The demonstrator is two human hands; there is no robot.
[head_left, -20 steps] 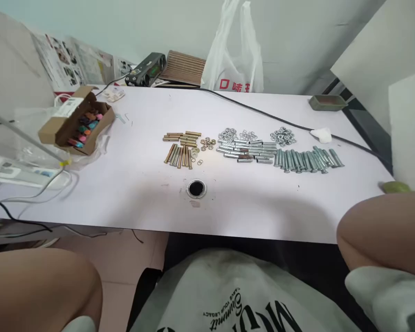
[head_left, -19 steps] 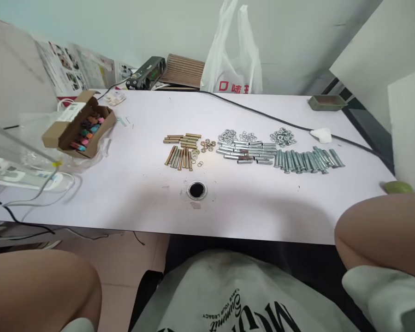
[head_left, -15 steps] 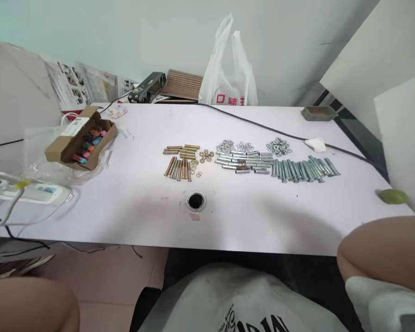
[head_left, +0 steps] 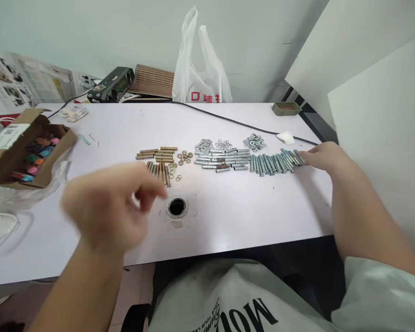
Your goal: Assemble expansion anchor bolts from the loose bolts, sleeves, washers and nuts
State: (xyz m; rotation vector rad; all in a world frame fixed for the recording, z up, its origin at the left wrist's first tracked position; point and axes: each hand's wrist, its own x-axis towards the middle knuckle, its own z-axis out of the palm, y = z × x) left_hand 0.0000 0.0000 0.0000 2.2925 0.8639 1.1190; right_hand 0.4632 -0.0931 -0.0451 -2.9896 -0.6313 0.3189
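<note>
On the white table [head_left: 124, 133] lies sorted hardware. A row of silver bolts [head_left: 273, 163] is at the right, with silver sleeves [head_left: 224, 160] beside it and silver washers [head_left: 204, 146] and nuts [head_left: 254, 142] behind. Brass-coloured bolts [head_left: 157, 154] and brass nuts [head_left: 184, 157] lie to the left. My right hand [head_left: 323, 157] rests low on the table, its fingers stretched to the right end of the bolt row. My left hand [head_left: 107, 207] hovers blurred above the table, near a round cable hole [head_left: 177, 207], with its fingers loosely curled.
An opened cardboard box [head_left: 7, 161] of coloured pieces sits on clear plastic at the left. A white plastic bag [head_left: 200, 74], a black device [head_left: 111, 85] and a green tray [head_left: 286, 108] stand along the back. A black cable [head_left: 228, 121] crosses the table. White boards [head_left: 383, 115] lean at the right.
Both hands have come up from below the table edge: the right one has reached the silver bolts, the left one has risen over the table. The camera has tilted and shifted right.
</note>
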